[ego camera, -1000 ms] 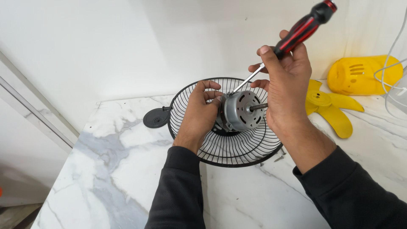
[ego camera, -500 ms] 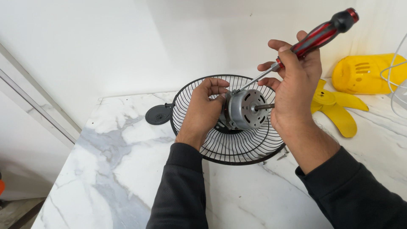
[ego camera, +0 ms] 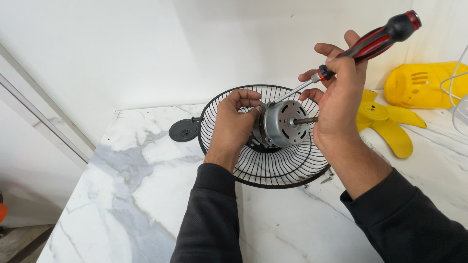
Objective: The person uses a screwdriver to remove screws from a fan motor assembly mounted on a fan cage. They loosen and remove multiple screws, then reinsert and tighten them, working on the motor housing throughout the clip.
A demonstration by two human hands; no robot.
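While the marble table [ego camera: 146,195] carried everything, the black wire fan guard [ego camera: 273,170] lay flat at its centre, with the silver motor [ego camera: 282,124] seated on the guard's hub and its shaft pointing toward three o'clock. The left hand [ego camera: 234,126] came in from six o'clock and wrapped the motor's nine o'clock side, fingers curled and pressed against the housing. The right hand [ego camera: 341,102] closed its fingers around the red and black screwdriver [ego camera: 360,46], whose handle rose toward one o'clock while the tip met the motor's top edge at about eleven o'clock. To do this well, I judged, the blade should have sat square in the screw head, with steady downward pressure and the left hand bracing the motor against twisting. At three o'clock lay the yellow fan blade [ego camera: 390,126], and beyond it, at two o'clock, a yellow plastic cover [ego camera: 424,85]. A round black cap [ego camera: 184,130] rested at nine o'clock beside the guard. Loose screws [ego camera: 326,179] lay at the guard's five o'clock rim. No packages, labels or signs showed.
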